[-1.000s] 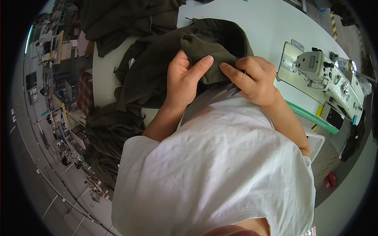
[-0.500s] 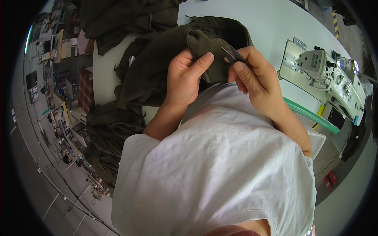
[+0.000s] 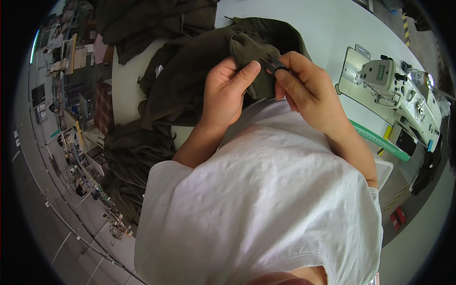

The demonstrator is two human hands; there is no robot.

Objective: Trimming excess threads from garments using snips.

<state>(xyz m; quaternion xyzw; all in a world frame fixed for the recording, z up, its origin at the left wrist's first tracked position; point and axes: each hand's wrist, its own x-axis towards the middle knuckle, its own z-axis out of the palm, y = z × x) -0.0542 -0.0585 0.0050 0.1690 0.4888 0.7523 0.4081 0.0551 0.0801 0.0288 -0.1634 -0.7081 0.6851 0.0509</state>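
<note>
1. The person's left hand (image 3: 223, 90) was closed on a folded olive cloth (image 3: 262, 84), its thumb pressed flat on top and the fingers mostly hidden behind.
2. The right hand (image 3: 306, 88) was curled around a pair of small dark snips (image 3: 275, 64), gripped between thumb and fingers.
3. The blades of the snips stood slightly apart, their tips pointing up and to the left, over the folded olive cloth and near the left thumb. Whether the tips touched the fabric could not be told.
4. The folded olive cloth was held up in front of the person's chest, between the two hands, just above the hem of a white shirt (image 3: 266, 190).
5. Behind it, a dark garment (image 3: 185, 85) lay spread in loose folds across a pale bench (image 3: 327, 28), with a small white tag (image 3: 158, 70) showing on its left part.
6. A further dark heap (image 3: 154, 21) of similar fabric lay at the far left of the bench, and another crumpled pile (image 3: 135, 147) lay to the left of the person.
7. On the right stood a white sewing machine (image 3: 408, 97), well apart from the snips.
8. A green ruler (image 3: 380, 141) lay near the sewing machine, beyond the right forearm.
</note>
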